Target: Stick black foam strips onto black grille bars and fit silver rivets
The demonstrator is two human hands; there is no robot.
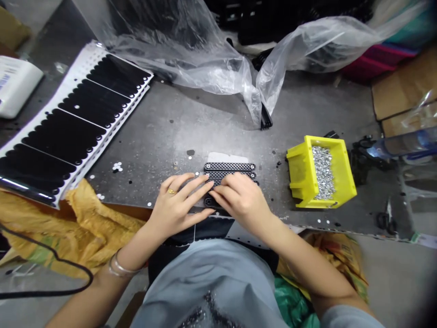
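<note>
1. Black mesh strips (229,167) lie side by side on a grey metal workbench (164,127), partly hidden beneath both hands. Their ends are rounded and have small holes. They look light and fairly stiff, though the thin lattice may flex and the smooth plastic could slide. The solid end tabs seem the surest place to take hold.
2. Left hand (177,202), wearing a ring and a bangle, lies over the left part of the strips. Its fingers are spread and nearly flat, with the fingertips on the strips and no pinch.
3. Right hand (242,200) bears on the middle of the strips. Its fingers sit close together, slightly curved, and pinch nothing.
4. Right of the strips, a yellow plastic bin (300,168) holds silver screws (322,173). Black-handled scissors (385,218) lie farther right.
5. Left of the strips lies a long black sheet on white perforated backing (64,132), with small white discs (117,166) scattered between.
6. Beyond the strips bunches a clear polythene bag (239,68). Nearer and to their left lies a yellow woven sack (102,218).
</note>
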